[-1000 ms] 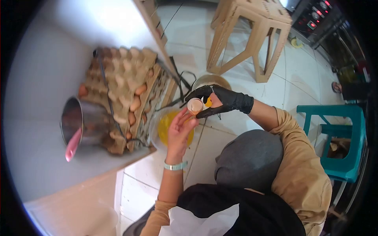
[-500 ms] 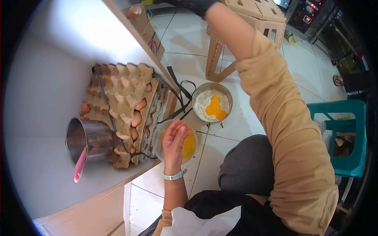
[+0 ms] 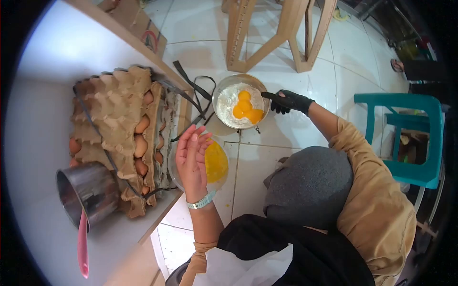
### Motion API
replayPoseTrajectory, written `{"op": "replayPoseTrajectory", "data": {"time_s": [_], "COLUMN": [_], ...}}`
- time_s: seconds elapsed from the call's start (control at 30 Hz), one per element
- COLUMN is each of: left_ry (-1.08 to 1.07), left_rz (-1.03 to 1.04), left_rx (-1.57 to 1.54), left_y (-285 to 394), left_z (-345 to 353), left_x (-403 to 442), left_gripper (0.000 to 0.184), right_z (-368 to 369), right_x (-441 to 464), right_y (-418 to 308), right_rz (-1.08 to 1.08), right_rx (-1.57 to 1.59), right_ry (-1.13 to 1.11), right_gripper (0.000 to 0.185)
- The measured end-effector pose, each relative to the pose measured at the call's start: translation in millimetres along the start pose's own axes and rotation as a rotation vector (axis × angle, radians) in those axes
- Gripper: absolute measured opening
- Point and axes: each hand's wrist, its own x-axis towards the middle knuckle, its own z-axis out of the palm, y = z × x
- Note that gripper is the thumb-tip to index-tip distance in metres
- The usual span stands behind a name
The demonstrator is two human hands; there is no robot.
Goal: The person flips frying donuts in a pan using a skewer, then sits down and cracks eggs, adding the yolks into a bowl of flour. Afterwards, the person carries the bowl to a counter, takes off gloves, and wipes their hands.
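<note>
My left hand [image 3: 192, 159], bare with a pale watch strap [image 3: 201, 200] at the wrist, is held palm up over a clear plastic bowl [image 3: 175, 175]. Its fingers are loosely bent and apart, with nothing visible in them. Beaten-looking yellow egg [image 3: 217, 162] lies in that bowl. My right hand [image 3: 292, 101] wears a black glove. Its index finger points to the right rim of a round metal bowl [image 3: 232, 125]; whether it touches I cannot tell. White powder like flour [image 3: 227, 97] and several egg yolks [image 3: 244, 106] are in the metal bowl.
Stacked cardboard egg trays [image 3: 112, 107] with brown eggs [image 3: 140, 145] stand on the shelf at left. Beside them is a steel pot [image 3: 98, 190] with a pink-handled utensil [image 3: 83, 245]. Black straps [image 3: 191, 93] hang near the metal bowl. A tan stool [image 3: 267, 52] and teal stool [image 3: 410, 102] stand around.
My right hand has come down from the top of the view to the metal bowl's rim. An eggshell-like item near it at the top has left view. My left hand stays over the plastic bowl.
</note>
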Motion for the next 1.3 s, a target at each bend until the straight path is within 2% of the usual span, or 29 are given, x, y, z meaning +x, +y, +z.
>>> {"op": "replayPoseTrajectory", "data": {"time_s": [0.1, 0.13, 0.27, 0.3, 0.37, 0.47, 0.57, 0.6, 0.77, 0.83, 0.87, 0.9, 0.97, 1.0, 1.03, 1.1, 1.13, 1.17, 1.2, 1.27, 1.3], "left_ry": [-0.017, -0.014, 0.057, 0.078, 0.102, 0.101, 0.084, 0.076, 0.089, 0.119, 0.099, 0.081, 0.048, -0.022, -0.057, -0.078, -0.078, -0.061, -0.031, -0.003, 0.071], "left_rz": [-0.013, -0.02, -0.117, -0.148, -0.224, -0.307, -0.373, -0.391, -0.53, -0.644, -0.674, -0.692, -0.653, -0.637, -0.556, -0.565, -0.58, -0.595, -0.62, -0.491, -0.482], "left_rx": [0.0, 0.003, 0.022, 0.028, 0.067, 0.151, 0.295, 0.349, 0.462, 0.48, 0.504, 0.522, 0.485, 0.561, 0.542, 0.379, 0.515, 0.645, 0.768, 0.918, 0.863], "left_y": [-5.0, -4.7, -7.5, -5.6, 5.5, 27.3, 52.9, 60.8, 92.2, 105.9, 115.4, 125.8, 147.4, 157.6, 162.8, 189.3, 211.4, 235.1, 255.6, 272.7, 266.8], "left_z": [5.8, 8.6, 10.1, 9.6, 15.5, 30.9, 44.7, 47.2, 57.3, 67.2, 73.0, 79.1, 91.9, 93.5, 99.1, 101.9, 110.3, 118.6, 122.7, 92.5, 65.6], "left_x": [4.6, 5.8, 3.4, -0.5, -12.3, -35.5, -61.6, -72.7, -150.2, -181.8, -197.8, -213.7, -243.1, -255.7, -276.2, -300.9, -309.6, -320.0, -334.5, -366.9, -389.9], "left_gripper": [0.039, 0.039, 0.033, 0.031, 0.031, 0.03, 0.03, 0.03, 0.03, 0.032, 0.032, 0.031, 0.028, 0.027, 0.028, 0.029, 0.029, 0.029, 0.03, 0.031, 0.031], "right_z": [10.3, 11.4, 21.9, 33.2, 41.5, 66.1, 85.1, 90.7, 80.4, 77.7, 77.5, 71.9, 74.9, 72.5, 77.7, 64.9, 53.1, 52.4, 49.0, 32.7, 27.8], "right_x": [10.8, 15.0, 27.2, 39.1, 20.5, 2.8, -48.4, -65.9, -177.3, -229.5, -252.2, -283.0, -332.8, -358.3, -375.3, -422.0, -451.4, -459.3, -470.3, -501.0, -509.7], "right_y": [11.2, 12.3, 22.5, 39.8, 35.4, 63.8, 70.5, 72.9, 68.7, 61.3, 65.7, 53.5, 48.2, 39.0, 46.7, 10.1, -16.8, -14.2, -20.8, -59.5, -69.0], "right_rz": [-0.131, -0.179, -0.246, -0.357, -0.307, -0.49, -0.397, -0.438, -0.411, -0.429, -0.443, -0.316, -0.375, -0.357, -0.272, -0.278, -0.212, -0.291, -0.259, -0.298, -0.335], "right_rx": [0.045, 0.028, 0.062, 0.243, 0.064, 0.019, 0.203, 0.247, 0.127, 0.119, 0.014, 0.001, 0.05, 0.036, 0.189, 0.091, 0.084, 0.022, 0.104, -0.046, -0.084], "right_ry": [0.067, 0.005, -0.05, -0.028, 0.103, 0.286, 0.405, 0.433, 0.481, 0.522, 0.51, 0.438, 0.5, 0.487, 0.419, 0.424, 0.357, 0.346, 0.289, 0.22, 0.205], "right_gripper": [0.057, 0.05, 0.044, 0.04, 0.035, 0.03, 0.028, 0.029, 0.028, 0.028, 0.027, 0.026, 0.028, 0.029, 0.03, 0.032, 0.032, 0.031, 0.03, 0.03, 0.031]}}
